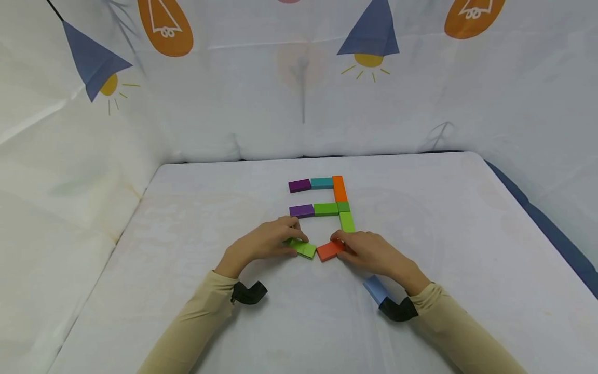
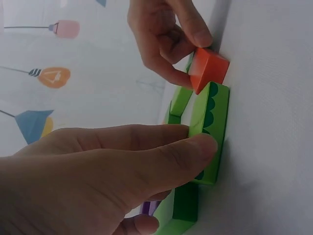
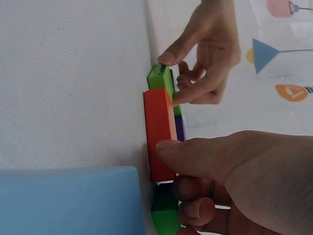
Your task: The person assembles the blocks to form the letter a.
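My left hand (image 1: 271,239) pinches a light green block (image 1: 306,249) between thumb and fingers; dark green scallops run along its side in the left wrist view. Another green block (image 2: 181,208) lies partly hidden under that hand. To the right, my right hand (image 1: 371,252) holds an orange-red block (image 1: 328,251), its thumb on the near side in the right wrist view. The facing ends of the two held blocks almost meet, at a slight angle. Just beyond the right fingers, a light green block (image 1: 347,222) continues up to a small green block (image 1: 343,206).
Farther back, an orange block (image 1: 339,188), a teal block (image 1: 322,183) and a dark purple block (image 1: 299,185) form the top row. Below it, a green block (image 1: 325,209) adjoins a purple block (image 1: 301,211). A blue block (image 1: 376,288) lies near the right wrist.
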Motion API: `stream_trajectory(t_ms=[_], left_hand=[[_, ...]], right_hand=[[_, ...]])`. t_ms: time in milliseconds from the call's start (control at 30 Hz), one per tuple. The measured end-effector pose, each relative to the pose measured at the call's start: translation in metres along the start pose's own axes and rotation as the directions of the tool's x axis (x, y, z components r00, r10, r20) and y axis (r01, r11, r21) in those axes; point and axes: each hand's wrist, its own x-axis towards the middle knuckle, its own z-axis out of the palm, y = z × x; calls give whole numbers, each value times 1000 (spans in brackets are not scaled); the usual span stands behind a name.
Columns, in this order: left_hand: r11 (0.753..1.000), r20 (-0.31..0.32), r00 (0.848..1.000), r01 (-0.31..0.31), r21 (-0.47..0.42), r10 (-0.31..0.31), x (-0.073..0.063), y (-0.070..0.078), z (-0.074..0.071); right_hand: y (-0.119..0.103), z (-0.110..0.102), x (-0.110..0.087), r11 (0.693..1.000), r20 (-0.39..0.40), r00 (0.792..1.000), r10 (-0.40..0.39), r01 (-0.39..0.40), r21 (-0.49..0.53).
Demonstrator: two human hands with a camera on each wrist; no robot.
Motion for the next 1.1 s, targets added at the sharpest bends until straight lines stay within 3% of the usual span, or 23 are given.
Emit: stream_trajectory(t_ms=[467,600,733,900,1100], left_hand=[[998,-28,999,-18,53,19,3,3,1],[1000,-39,999,-22,19,23,2,1,0],[999,-29,999,18,-30,-18,-2,-6,-5],[993,32,994,107,-58,-106,-11,-17,-15],[991,23,994,108,-75,-107,-15,-25,-19]], right_hand=[[0,-2,-1,1000,-13,1000,-19,19,-17],[0,-3,-1,1000,-8,1000,-21,21,-19],[1,-5,0,1000,7,1000,-2,2,-18],[2,-11,0,999,13,999,36,-36,-8],[7,-18,-4,998,14,998,61,-62,19]])
